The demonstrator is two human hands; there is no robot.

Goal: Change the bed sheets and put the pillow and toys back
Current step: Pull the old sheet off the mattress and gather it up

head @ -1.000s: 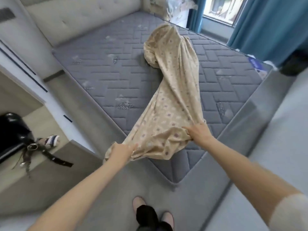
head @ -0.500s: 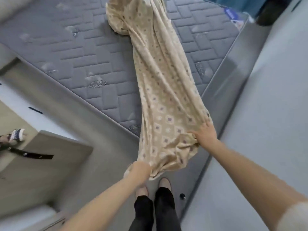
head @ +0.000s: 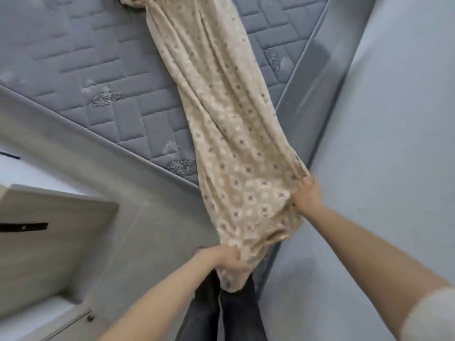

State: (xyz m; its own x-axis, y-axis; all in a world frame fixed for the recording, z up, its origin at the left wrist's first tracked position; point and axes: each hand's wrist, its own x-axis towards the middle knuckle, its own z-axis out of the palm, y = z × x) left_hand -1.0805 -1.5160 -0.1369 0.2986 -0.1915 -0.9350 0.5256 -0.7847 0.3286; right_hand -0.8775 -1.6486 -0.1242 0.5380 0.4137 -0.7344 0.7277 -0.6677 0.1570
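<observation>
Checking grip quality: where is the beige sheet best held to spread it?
The sheet by its near end, from the mattress corner, hands apart: it lies bunched lengthwise and this end hangs off the edge. The left hand and right hand grip there.

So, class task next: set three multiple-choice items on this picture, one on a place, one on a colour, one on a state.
1. Where does the sheet mostly lie? A chair B mattress C table
2. Mattress colour? A grey B red C green
3. The sheet is: A folded flat B spread smooth C bunched, held by both hands
Answers: B, it stretches across the quilted top; A, the quilting is grey; C, left hand and right hand each grip its bunched near end.
</observation>
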